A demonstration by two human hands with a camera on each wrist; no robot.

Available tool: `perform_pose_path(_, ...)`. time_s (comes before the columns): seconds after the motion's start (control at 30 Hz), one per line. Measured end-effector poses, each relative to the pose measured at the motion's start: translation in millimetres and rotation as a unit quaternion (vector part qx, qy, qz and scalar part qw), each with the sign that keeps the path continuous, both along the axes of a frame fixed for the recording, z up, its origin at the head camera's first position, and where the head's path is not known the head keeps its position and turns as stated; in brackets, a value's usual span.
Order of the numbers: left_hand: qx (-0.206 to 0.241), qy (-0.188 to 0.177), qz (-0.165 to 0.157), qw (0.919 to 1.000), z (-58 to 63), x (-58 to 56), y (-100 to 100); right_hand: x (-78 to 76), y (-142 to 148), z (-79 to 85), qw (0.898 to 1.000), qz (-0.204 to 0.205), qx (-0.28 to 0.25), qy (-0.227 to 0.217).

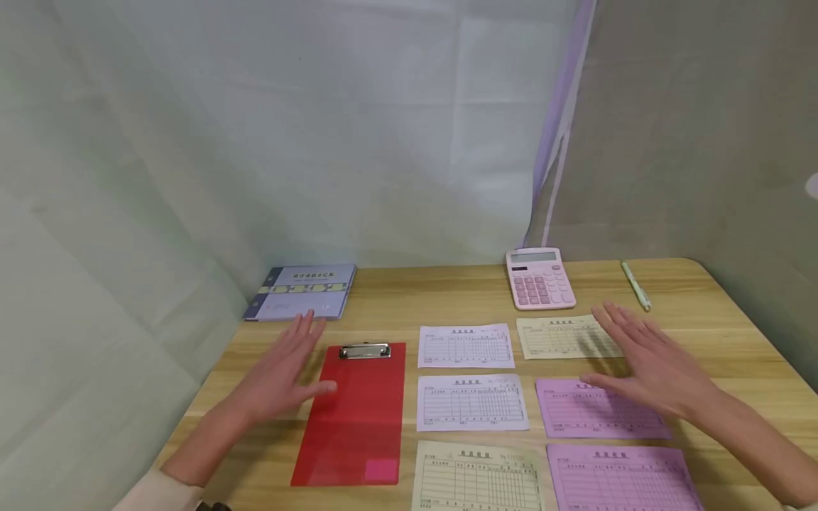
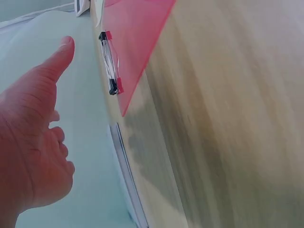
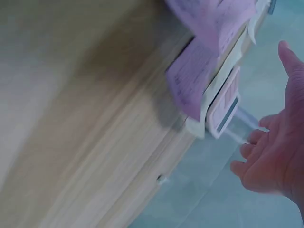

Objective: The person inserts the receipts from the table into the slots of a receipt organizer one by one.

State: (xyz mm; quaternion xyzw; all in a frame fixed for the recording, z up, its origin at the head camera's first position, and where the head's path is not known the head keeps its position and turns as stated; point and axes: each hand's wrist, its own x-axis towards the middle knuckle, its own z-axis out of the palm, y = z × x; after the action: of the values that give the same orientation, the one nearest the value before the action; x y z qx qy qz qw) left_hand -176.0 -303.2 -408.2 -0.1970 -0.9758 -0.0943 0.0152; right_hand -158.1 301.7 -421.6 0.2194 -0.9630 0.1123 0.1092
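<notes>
Clipboard [image 1: 364, 419] lies near the empty, outstretched left hand [image 1: 275, 376], paper slips [image 1: 591, 415] near the empty, outstretched right hand [image 1: 655, 369].

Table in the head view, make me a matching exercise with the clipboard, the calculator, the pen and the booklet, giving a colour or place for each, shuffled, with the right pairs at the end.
Things:
1. Clipboard
2. Calculator
3. Pen
4. Booklet

Colours and places:
A. Pale pink
B. Far left corner of the table
C. Red, with a metal clip
D. Pale green, rightmost of the four

Pairs: 1-C, 2-A, 3-D, 4-B
</notes>
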Motion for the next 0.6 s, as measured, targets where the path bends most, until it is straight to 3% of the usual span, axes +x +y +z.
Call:
perform_pose_path(0.27, 0.108, -0.023, -0.005, 0.9939, -3.0, -21.3, 13.9, -30.8, -44.7, 10.6, 0.993, 0.02, -0.101, -0.061)
perform_pose_path(0.6, 0.166, -0.016, -0.027, 0.9855, -19.0, -42.6, 31.5, -70.8, -91.9, -6.5, 0.975, 0.058, -0.194, -0.087)
